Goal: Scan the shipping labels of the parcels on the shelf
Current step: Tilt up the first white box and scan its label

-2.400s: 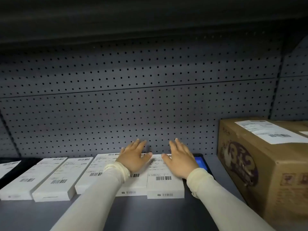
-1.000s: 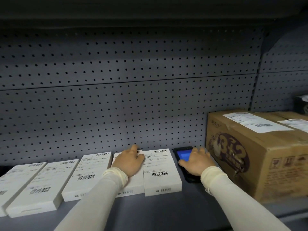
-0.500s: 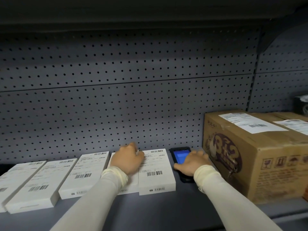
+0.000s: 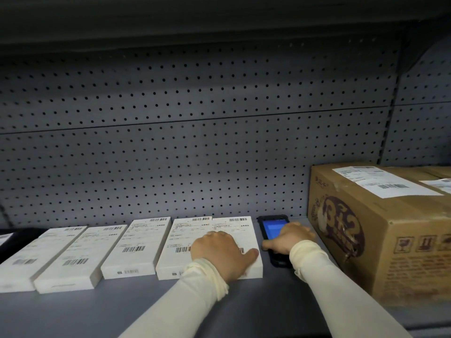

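White boxes (image 4: 210,245) stay under the flat left hand (image 4: 217,252). Her right hand (image 4: 290,237) has slid over and now curls round the scanner (image 4: 273,230) near the shelf's (image 4: 244,311) back edge, ready to scan.

Five flat parcels (image 4: 136,250) in a row on the shelf (image 4: 122,311); scanner (image 4: 273,230) right of them, carton (image 4: 380,230) rightmost

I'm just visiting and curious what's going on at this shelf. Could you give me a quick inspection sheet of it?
Surface: grey shelf, parcels laid on it.
Job's things: five white boxes in a row, labels up; cardboard box at right, labelled; handheld scanner, blue screen lit.
Clutter: dark item at far left, unclear.
Hands: left hand rests on the rightmost white boxes; right hand grips the scanner.
Cables: nothing seen.
Surroundings: pegboard back panel.
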Action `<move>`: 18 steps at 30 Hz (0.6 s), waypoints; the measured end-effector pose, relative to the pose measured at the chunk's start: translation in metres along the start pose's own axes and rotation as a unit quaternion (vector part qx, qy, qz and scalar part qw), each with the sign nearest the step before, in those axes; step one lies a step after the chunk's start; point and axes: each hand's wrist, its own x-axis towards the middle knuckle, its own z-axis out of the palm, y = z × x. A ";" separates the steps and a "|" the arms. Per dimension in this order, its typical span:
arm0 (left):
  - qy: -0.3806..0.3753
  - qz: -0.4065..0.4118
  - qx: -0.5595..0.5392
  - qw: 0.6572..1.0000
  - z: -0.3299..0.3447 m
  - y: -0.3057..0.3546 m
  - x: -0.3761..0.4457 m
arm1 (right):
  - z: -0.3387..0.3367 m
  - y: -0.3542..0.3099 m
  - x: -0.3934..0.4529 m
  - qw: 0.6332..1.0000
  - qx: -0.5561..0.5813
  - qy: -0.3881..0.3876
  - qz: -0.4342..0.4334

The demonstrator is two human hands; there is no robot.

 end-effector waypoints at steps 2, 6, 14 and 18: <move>-0.017 -0.008 -0.002 1.000 0.000 0.003 -0.003 | -0.001 0.001 -0.003 1.000 0.015 0.006 -0.003; -0.045 -0.017 -0.009 0.999 -0.003 0.010 -0.001 | -0.012 0.006 -0.012 0.999 0.016 0.025 -0.035; -0.101 -0.001 0.019 0.995 0.001 0.018 0.014 | -0.019 0.018 -0.020 0.995 0.080 0.032 -0.057; -0.132 -0.002 0.036 0.991 -0.003 0.023 0.019 | -0.024 0.027 -0.027 0.993 0.091 0.051 -0.060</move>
